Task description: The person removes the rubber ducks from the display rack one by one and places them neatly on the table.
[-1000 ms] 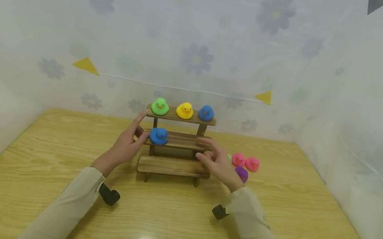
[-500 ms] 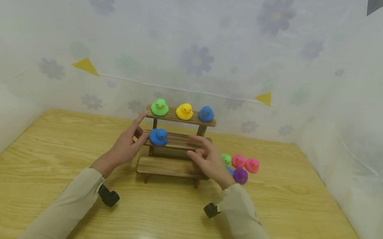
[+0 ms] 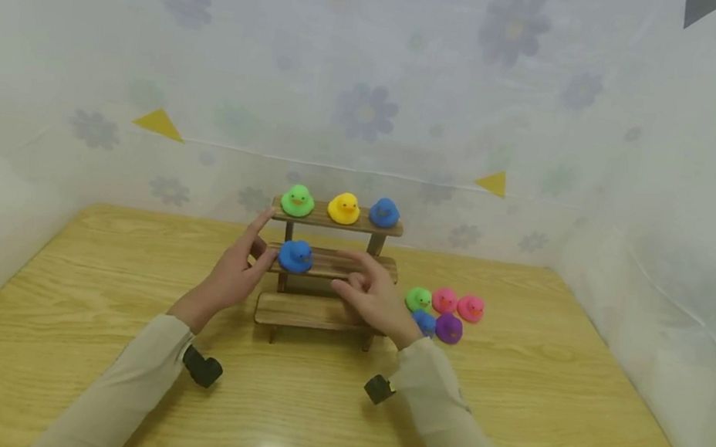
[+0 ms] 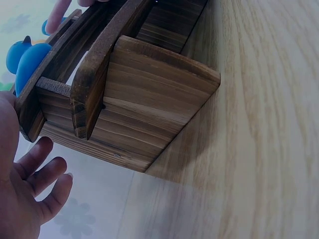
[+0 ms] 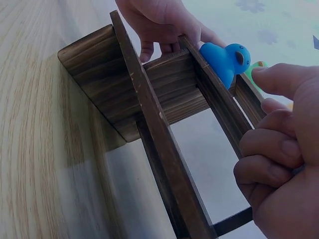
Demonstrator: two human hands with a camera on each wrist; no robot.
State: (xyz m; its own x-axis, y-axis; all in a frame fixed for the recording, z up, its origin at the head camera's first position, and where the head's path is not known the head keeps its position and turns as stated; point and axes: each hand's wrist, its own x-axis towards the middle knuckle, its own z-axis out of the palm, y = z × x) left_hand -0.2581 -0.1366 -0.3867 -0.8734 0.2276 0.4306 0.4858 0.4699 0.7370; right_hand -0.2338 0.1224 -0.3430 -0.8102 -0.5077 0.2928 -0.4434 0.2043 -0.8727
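A three-tier wooden display stand (image 3: 309, 313) stands on the table. On its middle shelf, near the left end, sits a blue rubber duck (image 3: 294, 256). My left hand (image 3: 231, 278) is at the stand's left end, index fingertip at the top shelf's edge and thumb tip at the middle shelf beside the duck. My right hand (image 3: 377, 301) is over the right half of the middle shelf, empty. Its thumb and index point toward the blue duck, apart from it, while the other fingers curl in. In the right wrist view, the right thumb (image 5: 281, 78) shows close to the duck (image 5: 222, 59).
On the top shelf sit a green duck (image 3: 297, 201), a yellow duck (image 3: 344, 208) and another blue duck (image 3: 384, 213). Right of the stand, several ducks lie grouped on the table (image 3: 300, 410), among them a purple duck (image 3: 449, 329) and a green duck (image 3: 418, 300). A floral sheet (image 3: 386, 48) hangs behind.
My right hand has moved left along the middle shelf toward the blue duck, uncovering the green and blue ducks on the table. The left hand has stayed in place.
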